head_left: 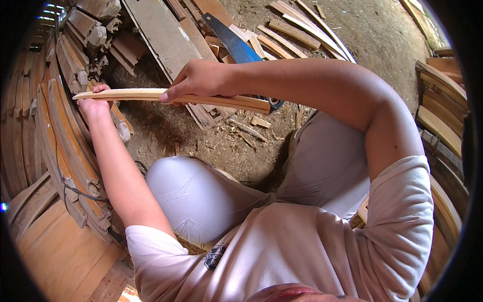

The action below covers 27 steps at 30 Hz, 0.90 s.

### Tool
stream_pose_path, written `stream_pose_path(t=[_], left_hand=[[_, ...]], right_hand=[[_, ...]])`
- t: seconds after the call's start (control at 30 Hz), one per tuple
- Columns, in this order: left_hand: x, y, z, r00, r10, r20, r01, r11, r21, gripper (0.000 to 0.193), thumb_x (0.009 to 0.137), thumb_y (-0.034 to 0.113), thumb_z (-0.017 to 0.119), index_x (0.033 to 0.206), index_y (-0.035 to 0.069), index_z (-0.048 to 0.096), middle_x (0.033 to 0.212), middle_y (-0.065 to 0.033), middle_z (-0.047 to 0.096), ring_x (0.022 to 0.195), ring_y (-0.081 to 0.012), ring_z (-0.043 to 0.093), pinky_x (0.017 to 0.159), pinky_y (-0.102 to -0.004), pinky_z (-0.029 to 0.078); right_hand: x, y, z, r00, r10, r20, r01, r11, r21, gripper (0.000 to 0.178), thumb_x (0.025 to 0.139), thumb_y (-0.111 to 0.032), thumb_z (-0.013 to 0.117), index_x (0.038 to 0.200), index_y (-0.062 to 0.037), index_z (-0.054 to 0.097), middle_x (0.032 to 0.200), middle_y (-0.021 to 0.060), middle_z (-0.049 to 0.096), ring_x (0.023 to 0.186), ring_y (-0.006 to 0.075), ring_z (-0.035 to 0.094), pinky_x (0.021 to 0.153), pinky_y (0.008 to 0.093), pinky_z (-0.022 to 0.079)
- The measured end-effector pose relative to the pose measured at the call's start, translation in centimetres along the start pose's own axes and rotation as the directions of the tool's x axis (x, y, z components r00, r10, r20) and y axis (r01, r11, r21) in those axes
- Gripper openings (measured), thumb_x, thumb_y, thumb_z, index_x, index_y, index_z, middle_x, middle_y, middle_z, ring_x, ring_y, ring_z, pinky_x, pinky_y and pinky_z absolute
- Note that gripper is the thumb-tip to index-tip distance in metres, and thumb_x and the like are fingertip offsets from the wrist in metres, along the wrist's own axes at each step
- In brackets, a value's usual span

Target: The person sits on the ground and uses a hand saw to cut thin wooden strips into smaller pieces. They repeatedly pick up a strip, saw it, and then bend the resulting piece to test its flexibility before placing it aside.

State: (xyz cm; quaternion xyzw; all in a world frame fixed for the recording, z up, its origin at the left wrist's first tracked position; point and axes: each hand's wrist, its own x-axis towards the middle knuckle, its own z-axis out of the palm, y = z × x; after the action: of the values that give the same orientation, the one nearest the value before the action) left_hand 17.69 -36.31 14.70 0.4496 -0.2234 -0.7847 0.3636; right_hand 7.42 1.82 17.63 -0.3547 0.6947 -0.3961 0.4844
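Note:
A long, pale wooden strip (131,94) is held crosswise above the ground in front of me. My left hand (95,104) is closed around its left end, with fingertips showing over the upper edge. Near the strip's middle, my right hand (201,80) grips it, the thumb lying along the near face and the fingers partly hidden behind. The strip's right end reaches out past that hand. Beyond the right forearm lies a handsaw with a blue blade (240,46); the forearm and strip cover part of it, and its dark handle shows near the strip's right end.
Stacked boards (68,128) line the left side, with a thin dark cable across them. A wide grey board (161,35) and loose wood strips (302,32) lie ahead. Wood scraps (260,122) litter the dirt floor. More stacked planks (443,108) stand at the right.

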Motion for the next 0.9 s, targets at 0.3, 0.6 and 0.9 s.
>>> stream_pose_path(t=[0.3,0.6,0.9], left_hand=[[0.7,0.2,-0.8,0.996,-0.031,0.081,0.028,0.999,0.028,0.071,0.102,0.074,0.019,0.077,0.010,0.034,0.062,-0.0034,0.035,0.051,-0.0175,0.036,0.048,-0.0317,0.036],[0.3,1.0,-0.7,0.997,-0.009,0.078,0.005,0.999,0.053,0.073,0.099,0.080,0.019,0.073,0.013,0.032,0.061,-0.0025,0.035,0.050,-0.0163,0.036,0.047,-0.0289,0.034],[-4.1,-1.0,1.8,0.999,0.030,0.021,-0.031,0.998,0.058,0.081,0.089,0.092,0.029,0.075,0.013,0.030,0.056,0.0001,0.032,0.045,-0.0150,0.031,0.043,-0.0289,0.027]], right_hand=[[-0.2,-0.4,0.1,1.000,0.024,0.002,-0.024,1.000,0.020,0.061,0.085,-0.063,0.078,0.107,-0.0063,0.083,0.094,0.0074,0.077,0.087,0.0168,0.070,0.079,0.0329,0.054],[-0.3,-0.1,0.2,1.000,0.016,0.010,-0.016,0.999,0.040,0.054,0.091,-0.056,0.075,0.099,-0.0034,0.082,0.085,0.0048,0.074,0.076,0.0135,0.065,0.069,0.0307,0.051],[0.0,0.2,-0.1,0.999,0.025,0.020,-0.027,0.994,0.103,0.053,0.094,-0.052,0.074,0.101,0.0000,0.080,0.085,0.0044,0.072,0.074,0.0112,0.063,0.068,0.0300,0.050]])
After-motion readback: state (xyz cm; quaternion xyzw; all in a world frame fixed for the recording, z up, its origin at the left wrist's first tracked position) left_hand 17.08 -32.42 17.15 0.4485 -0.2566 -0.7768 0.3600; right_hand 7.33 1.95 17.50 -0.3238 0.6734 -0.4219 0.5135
